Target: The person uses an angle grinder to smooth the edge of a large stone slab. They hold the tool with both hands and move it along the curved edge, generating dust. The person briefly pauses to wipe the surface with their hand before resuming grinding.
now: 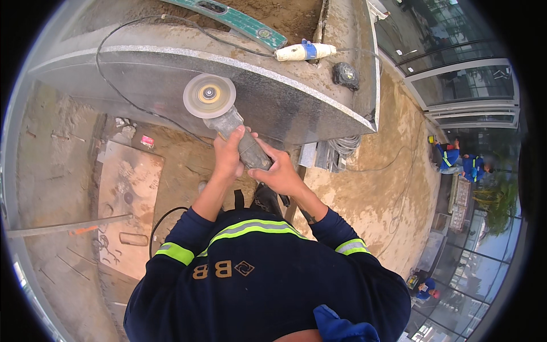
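An angle grinder (252,151) is held in both of my hands, its round cutting disc (194,102) pointing up and left. Around the grinder near its head wraps my left hand (229,155). Farther back, my right hand (279,172) grips the rear of the body. Behind the disc stands a dark stone slab (154,85) with a pale speckled top edge. The disc overlaps that edge in view; whether it touches the stone I cannot tell. A thin dark cable (122,91) loops at the left and passes down behind my hands.
On the ledge behind the slab lie a green spirit level (245,25), a cream cable connector (293,52) and a black tape measure (345,76). A stained board (128,188) and metal bar (68,225) are at left. Coiled cable (345,145) lies right; people (450,155) are farther off.
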Demonstrator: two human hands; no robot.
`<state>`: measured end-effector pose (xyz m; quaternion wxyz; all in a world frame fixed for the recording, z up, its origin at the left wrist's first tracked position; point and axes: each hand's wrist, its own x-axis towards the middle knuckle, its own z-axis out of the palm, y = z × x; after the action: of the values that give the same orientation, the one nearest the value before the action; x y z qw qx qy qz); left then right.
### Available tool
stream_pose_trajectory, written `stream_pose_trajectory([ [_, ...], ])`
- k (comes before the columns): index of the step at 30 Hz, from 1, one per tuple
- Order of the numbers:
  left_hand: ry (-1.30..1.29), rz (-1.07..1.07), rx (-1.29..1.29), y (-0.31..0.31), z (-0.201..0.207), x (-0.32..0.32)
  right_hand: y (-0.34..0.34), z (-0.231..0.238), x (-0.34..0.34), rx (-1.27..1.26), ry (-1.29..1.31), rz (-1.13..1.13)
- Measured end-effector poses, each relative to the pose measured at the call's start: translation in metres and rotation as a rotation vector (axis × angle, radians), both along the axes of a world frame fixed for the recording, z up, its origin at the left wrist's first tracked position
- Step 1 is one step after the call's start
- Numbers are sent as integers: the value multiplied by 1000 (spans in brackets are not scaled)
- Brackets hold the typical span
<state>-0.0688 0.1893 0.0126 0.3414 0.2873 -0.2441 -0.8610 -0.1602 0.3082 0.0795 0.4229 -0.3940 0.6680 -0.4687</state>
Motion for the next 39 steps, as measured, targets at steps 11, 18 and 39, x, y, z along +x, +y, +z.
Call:
stream_pose_trajectory([
  [11, -21, -17, 46, 12, 5, -5, 15, -1, -4, 16, 0, -9],
  [18, -33, -25, 0, 2, -2, -1, 6, -5, 0, -37, -25, -22],
  [39, -27, 7, 7, -7, 5, -1, -6, 3, -1, 40, -33, -4],
])
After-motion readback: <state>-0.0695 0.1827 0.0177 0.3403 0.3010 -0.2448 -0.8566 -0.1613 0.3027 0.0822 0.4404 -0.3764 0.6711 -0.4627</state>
